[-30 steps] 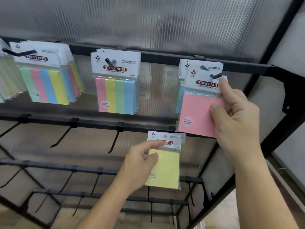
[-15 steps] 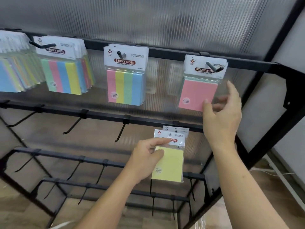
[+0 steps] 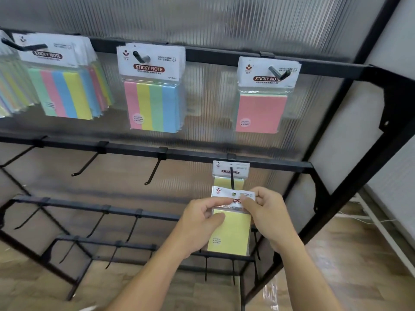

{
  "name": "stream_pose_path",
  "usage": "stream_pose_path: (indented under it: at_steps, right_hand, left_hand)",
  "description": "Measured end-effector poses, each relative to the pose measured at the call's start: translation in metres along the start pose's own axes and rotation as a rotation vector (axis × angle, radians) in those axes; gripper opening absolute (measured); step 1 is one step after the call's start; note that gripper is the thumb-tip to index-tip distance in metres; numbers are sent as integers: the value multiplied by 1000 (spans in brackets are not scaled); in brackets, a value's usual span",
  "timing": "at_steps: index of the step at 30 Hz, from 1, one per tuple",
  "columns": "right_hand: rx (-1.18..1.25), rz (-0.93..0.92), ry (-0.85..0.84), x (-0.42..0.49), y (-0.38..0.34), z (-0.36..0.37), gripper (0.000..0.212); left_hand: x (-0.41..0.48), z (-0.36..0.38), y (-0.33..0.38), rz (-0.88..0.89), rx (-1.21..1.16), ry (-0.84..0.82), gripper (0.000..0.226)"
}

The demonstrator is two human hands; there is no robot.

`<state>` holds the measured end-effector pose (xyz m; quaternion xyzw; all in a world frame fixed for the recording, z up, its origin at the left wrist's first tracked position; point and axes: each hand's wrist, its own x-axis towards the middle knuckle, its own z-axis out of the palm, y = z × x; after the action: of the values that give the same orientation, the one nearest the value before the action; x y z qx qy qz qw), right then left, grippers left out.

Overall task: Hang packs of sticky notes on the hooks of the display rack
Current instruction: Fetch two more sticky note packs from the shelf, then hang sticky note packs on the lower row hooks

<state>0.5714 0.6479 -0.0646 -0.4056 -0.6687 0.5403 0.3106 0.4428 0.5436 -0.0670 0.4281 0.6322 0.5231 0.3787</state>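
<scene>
A yellow sticky-note pack (image 3: 231, 232) is held in front of the second-row right hook (image 3: 231, 178). My left hand (image 3: 199, 223) pinches its left side and header. My right hand (image 3: 267, 214) pinches the header's right edge. The header hole sits just below the hook's tip. Behind it, another yellow pack (image 3: 229, 173) hangs on that same hook. On the top rail hang a pink pack (image 3: 261, 113), a striped pack (image 3: 155, 106) and a thick bunch of striped packs (image 3: 65, 93).
The black display rack (image 3: 325, 194) has several bare hooks on the second rail (image 3: 85, 164) and on lower rails (image 3: 132, 230). A ribbed translucent panel backs it. A white wall and wooden floor (image 3: 359, 254) lie to the right.
My right hand left the pink pack on the top hook and came down to grip the yellow pack's header. The pack rose toward the second-row hook.
</scene>
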Motion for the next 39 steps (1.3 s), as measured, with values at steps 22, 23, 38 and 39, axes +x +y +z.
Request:
stream_pose_path:
  at_steps: [22, 23, 38, 39]
  right_hand:
    - [-442, -65, 222, 57, -9, 8, 13]
    - [-458, -62, 229, 59, -11, 8, 13]
    - [-857, -533, -231, 19, -83, 101, 52]
    - [-867, -540, -293, 14, -87, 118, 54]
  left_hand:
    - [50, -10, 4, -54, 375, -11, 54]
    - [51, -11, 6, -53, 389, -9, 55]
    - [-51, -107, 19, -123, 1039, 685, 54]
    - [-64, -118, 14, -208, 1089, 698, 56]
